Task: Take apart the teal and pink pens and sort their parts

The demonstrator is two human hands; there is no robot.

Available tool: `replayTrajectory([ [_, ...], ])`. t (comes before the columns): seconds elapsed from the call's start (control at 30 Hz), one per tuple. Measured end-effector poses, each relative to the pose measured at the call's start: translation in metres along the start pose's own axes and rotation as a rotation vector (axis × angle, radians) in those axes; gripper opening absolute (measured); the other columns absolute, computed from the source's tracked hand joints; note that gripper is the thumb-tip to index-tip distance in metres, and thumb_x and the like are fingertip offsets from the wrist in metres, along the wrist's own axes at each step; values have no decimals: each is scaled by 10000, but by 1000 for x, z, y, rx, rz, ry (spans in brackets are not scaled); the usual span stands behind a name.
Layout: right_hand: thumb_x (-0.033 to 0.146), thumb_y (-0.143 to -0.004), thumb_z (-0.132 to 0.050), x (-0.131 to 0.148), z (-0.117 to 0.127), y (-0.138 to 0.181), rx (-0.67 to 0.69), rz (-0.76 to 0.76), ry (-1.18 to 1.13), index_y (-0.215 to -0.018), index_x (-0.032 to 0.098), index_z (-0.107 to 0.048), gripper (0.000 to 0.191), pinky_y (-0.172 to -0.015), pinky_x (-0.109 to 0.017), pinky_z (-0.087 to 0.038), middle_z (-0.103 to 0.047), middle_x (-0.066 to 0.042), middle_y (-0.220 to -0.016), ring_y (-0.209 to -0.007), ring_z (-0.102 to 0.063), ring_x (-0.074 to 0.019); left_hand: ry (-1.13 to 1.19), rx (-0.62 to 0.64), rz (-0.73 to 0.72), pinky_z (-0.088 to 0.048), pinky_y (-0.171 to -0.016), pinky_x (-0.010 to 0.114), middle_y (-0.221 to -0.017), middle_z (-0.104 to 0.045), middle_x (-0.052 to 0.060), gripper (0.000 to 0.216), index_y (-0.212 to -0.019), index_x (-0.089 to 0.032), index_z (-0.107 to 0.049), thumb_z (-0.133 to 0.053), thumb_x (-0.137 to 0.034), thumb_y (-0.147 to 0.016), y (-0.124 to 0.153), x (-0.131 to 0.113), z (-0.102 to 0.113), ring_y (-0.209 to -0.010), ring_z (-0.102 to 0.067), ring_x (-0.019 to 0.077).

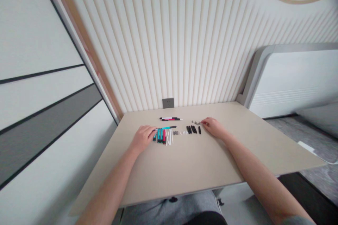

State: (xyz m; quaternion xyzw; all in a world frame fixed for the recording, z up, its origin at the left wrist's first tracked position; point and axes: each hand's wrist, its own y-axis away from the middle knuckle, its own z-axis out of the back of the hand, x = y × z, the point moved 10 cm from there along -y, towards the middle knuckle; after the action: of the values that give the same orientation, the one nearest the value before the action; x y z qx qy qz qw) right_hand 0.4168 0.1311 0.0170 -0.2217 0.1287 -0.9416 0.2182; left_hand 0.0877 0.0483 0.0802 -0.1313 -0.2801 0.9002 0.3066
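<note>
Left grip closed on a teal-and-black pen, at the left end of a row of loose pen parts; right grip, open or closed unclear, beside small grey pieces past the row's right end. Two assembled pens lie beyond the row; the loose parts remain.

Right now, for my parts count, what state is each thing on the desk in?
Pink-and-black pen, looks whole, lying flat
Teal-and-black pen, looks whole, lying flat
Teal and red barrels, apart, side by side
White tubes, loose, side by side
Black barrels, loose, in a row
Small metal parts, loose, clustered
Left hand, palm down, fingertips at the Teal-and-black pen's end
Right hand, palm down, fingertips beside the Small metal parts
</note>
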Motion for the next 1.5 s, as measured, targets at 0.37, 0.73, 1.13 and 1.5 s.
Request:
replayTrajectory([
  [0.37, 200, -882, -508, -2, 3, 1, -28, -20, -12, -1153, 194, -630, 297, -757, -297, -454, -672, -54, -895, -789, -604, -178, 42, 21, -33, -432, -783, 330, -894, -692, 57, 249, -1021, -183, -641, -446, -333, -982, -2, -11, -4, -852, -617, 183],
  [0.73, 336, -979, -444, 148, 9, 13, -162, 425, 10, -1243, 188, -572, 329, -842, -374, -438, -652, -121, -1082, -978, -571, -226, 65, -19, -125, -437, -815, 333, -890, -710, 50, 263, -1063, -198, -644, -434, -338, -988, -4, -28, -2, -815, -624, 167],
  [1.13, 323, -998, -425, 167, -1, 24, -183, 533, 111, -908, 164, -631, 276, -696, -305, -340, -621, -49, -741, -709, -523, -165, 129, 70, -154, -393, -775, 319, -793, -685, 36, 218, -994, -205, -681, -512, -337, -955, -4, -44, -9, -766, -600, 160],
  [1.5, 266, -1000, -420, 183, 9, 38, -247, 652, 331, -933, 150, -629, 248, -659, -331, -293, -535, -40, -689, -685, -453, -174, 408, 167, -54, -450, -728, 279, -747, -674, 26, 230, -866, -190, -681, -497, -295, -956, -5, -37, -19, -757, -587, 154],
])
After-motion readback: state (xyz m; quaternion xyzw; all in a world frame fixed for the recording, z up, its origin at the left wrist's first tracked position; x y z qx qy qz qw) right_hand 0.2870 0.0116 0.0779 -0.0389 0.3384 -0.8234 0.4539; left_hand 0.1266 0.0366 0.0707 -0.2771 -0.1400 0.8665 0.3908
